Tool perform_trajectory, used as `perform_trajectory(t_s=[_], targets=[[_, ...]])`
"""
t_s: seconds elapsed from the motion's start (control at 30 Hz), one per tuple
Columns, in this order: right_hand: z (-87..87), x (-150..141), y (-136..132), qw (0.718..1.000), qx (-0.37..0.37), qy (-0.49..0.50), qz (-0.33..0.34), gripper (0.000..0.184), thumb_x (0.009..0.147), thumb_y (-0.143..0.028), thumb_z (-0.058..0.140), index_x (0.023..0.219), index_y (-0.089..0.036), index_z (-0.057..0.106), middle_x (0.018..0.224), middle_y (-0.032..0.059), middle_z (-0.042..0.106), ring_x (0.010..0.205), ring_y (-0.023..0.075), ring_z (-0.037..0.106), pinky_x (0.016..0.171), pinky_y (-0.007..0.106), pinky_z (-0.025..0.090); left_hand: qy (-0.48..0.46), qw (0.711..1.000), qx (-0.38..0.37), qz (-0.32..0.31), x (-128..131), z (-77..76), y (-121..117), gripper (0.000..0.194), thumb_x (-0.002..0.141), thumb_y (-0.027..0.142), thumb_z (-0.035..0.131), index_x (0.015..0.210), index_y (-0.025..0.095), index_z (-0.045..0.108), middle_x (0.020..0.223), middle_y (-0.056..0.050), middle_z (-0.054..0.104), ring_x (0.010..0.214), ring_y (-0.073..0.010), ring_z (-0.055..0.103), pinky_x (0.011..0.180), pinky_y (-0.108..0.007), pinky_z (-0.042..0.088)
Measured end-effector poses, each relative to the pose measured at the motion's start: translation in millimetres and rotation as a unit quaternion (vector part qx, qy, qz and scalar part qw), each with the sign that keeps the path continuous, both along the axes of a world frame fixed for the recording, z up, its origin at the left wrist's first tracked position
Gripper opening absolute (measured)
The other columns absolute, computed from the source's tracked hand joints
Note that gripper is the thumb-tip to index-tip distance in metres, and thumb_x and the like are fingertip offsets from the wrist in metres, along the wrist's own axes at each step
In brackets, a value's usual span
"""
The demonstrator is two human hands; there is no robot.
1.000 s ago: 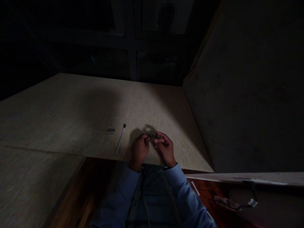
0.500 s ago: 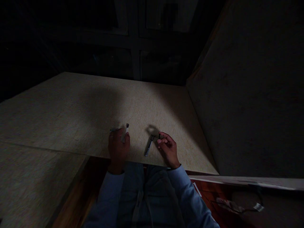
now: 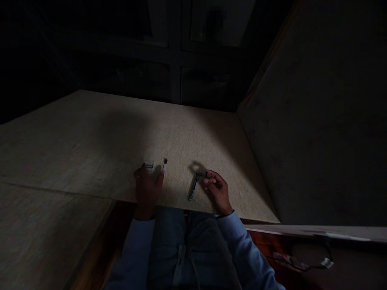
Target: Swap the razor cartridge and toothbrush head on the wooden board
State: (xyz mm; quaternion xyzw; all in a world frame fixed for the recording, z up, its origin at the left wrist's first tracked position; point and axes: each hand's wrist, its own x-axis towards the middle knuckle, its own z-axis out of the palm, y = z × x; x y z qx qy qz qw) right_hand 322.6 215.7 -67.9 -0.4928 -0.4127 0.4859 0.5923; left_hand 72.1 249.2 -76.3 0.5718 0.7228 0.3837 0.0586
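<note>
The scene is dim. My left hand (image 3: 147, 188) rests near the front edge of a pale tabletop (image 3: 90, 141), its fingers curled over a thin light strip (image 3: 164, 162) whose far tip shows past my fingertips. A small flat metal piece (image 3: 148, 164) lies just beyond that hand. My right hand (image 3: 217, 189) is closed in a pinch on a tiny dark part (image 3: 206, 175). Between my hands a short dark-and-silver pen-like tool (image 3: 193, 187) lies on the table, close to my right fingers.
A large pale panel (image 3: 314, 121) leans up at the right of the table. A second pale board (image 3: 39, 233) lies lower left. Dark cabinets stand behind. A cable with a small tag (image 3: 325, 262) lies on the reddish floor at lower right.
My left hand left my right hand and moved left onto the thin strip. The pen-like tool now lies on the table between my hands. The right hand stays pinched.
</note>
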Motion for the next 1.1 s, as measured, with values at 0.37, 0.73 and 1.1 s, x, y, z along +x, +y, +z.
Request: perform_trajectory(t_s=[0.37, 0.73, 1.1], targets=[[-3.0, -2, -1, 1.0, -0.005, 0.014, -0.009, 0.044, 0.075, -0.039, 0.082, 0.113, -0.02, 0.069, 0.062, -0.0064, 0.052, 0.058, 0.0116, 0.05, 0.058, 0.025, 0.04, -0.022, 1.0, -0.017, -0.007, -12, 2.7, 1, 0.07, 0.084, 0.048, 0.068, 0.14, 0.011, 0.046, 0.135, -0.022, 0.052, 0.132, -0.0361, 0.048, 0.104, -0.05, 0.047], [-2.8, -2, 1, 1.0, -0.003, 0.0, -0.013, 0.044, 0.073, -0.04, 0.082, 0.111, -0.021, 0.07, 0.06, -0.0062, 0.052, 0.057, 0.0114, 0.05, 0.057, 0.025, 0.041, 0.019, 0.984, -0.152, -0.087, 37, 19.1, -23, 0.026, 0.089, 0.023, 0.056, 0.111, 0.018, 0.069, 0.101, -0.009, 0.074, 0.093, -0.0253, 0.071, 0.081, -0.034, 0.052], [-3.7, 0, 0, 1.0, 0.001, -0.014, -0.01, 0.044, 0.075, -0.04, 0.081, 0.113, -0.021, 0.07, 0.06, -0.0062, 0.053, 0.057, 0.0125, 0.049, 0.059, 0.026, 0.041, -0.246, 0.959, -0.078, -0.12, 56, 4.3, -18, 0.026, 0.072, 0.024, 0.064, 0.097, 0.019, 0.071, 0.083, -0.005, 0.075, 0.076, -0.0205, 0.071, 0.073, -0.03, 0.054]])
